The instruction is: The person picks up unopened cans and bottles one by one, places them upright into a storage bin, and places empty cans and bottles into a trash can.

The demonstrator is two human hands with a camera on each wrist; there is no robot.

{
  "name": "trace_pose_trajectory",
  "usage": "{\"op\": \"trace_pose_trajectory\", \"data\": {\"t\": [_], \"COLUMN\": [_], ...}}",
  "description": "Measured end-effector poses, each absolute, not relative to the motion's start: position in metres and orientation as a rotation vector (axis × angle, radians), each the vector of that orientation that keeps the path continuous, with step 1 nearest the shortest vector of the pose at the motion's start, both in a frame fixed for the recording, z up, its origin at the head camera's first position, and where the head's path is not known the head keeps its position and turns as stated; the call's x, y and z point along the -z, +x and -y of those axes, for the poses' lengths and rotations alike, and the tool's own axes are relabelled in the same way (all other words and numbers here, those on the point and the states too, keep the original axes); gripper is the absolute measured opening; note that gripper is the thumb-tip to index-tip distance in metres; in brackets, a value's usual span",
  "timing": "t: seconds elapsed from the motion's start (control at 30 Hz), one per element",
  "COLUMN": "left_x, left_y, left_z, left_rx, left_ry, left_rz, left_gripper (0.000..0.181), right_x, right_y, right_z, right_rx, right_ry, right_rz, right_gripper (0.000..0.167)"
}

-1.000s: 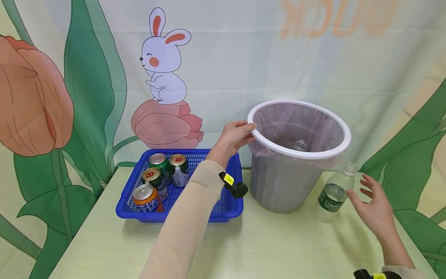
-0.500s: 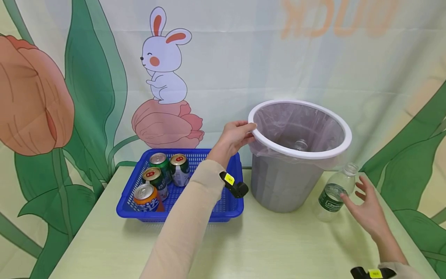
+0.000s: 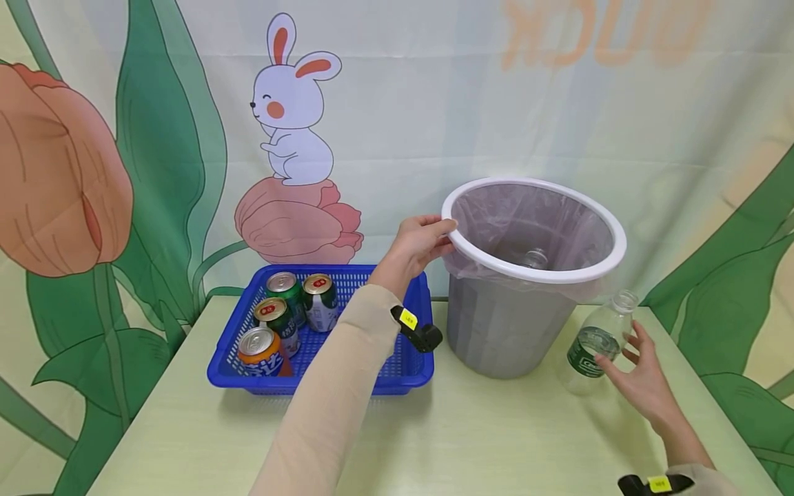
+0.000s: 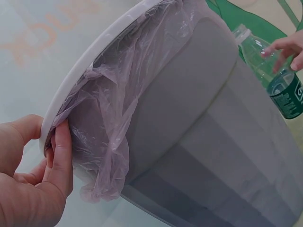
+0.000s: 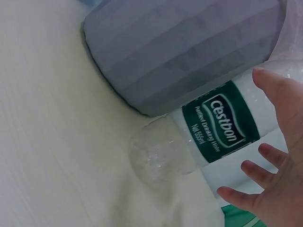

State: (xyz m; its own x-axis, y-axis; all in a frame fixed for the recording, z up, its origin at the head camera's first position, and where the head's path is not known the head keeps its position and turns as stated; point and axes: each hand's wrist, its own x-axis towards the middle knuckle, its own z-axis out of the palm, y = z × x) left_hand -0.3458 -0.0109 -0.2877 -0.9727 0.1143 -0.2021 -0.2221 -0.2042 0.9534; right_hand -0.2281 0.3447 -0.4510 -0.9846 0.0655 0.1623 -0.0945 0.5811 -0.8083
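Note:
My left hand (image 3: 418, 244) pinches the white rim of a grey trash bin (image 3: 505, 324), thumb over the edge and fingers beneath it. A thin pinkish liner bag (image 4: 113, 118) hangs folded over that rim. Right of the bin, a clear plastic water bottle (image 3: 592, 351) with a green label stands upright without a cap. My right hand (image 3: 642, 382) is at the bottle's right side, thumb in front and fingers spread behind. In the right wrist view, the fingers (image 5: 258, 175) are apart and not closed round the bottle. Inside the bin, another clear bottle (image 3: 535, 259) shows its neck.
A blue plastic basket (image 3: 397, 382) sits left of the bin. It holds several drink cans, including an orange can (image 3: 260, 353) and a green can (image 3: 285, 293). A printed cloth with a rabbit (image 3: 298, 138) hangs behind the pale green table (image 3: 471, 441).
My right hand has moved left toward the bottle, its thumb now in front of the label. The left hand stays on the rim, and the bin, basket and bottle have not moved.

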Motion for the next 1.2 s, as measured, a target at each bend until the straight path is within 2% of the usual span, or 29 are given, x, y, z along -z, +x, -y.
{"op": "trace_pose_trajectory", "data": {"t": [0.63, 1.2], "left_x": [0.287, 0.288], "left_y": [-0.344, -0.344], "left_z": [0.011, 0.012], "left_rx": [-2.288, -2.292], "left_ry": [-0.127, -0.113], "left_rz": [-1.821, -1.815], "left_gripper": [0.044, 0.045], "right_x": [0.468, 0.478], "right_y": [-0.238, -0.244], "right_z": [-0.343, -0.342], "right_rx": [-1.366, -1.418], "right_ry": [-0.003, -0.046], "right_rz": [2.703, 2.688], "right_gripper": [0.097, 0.094]}}
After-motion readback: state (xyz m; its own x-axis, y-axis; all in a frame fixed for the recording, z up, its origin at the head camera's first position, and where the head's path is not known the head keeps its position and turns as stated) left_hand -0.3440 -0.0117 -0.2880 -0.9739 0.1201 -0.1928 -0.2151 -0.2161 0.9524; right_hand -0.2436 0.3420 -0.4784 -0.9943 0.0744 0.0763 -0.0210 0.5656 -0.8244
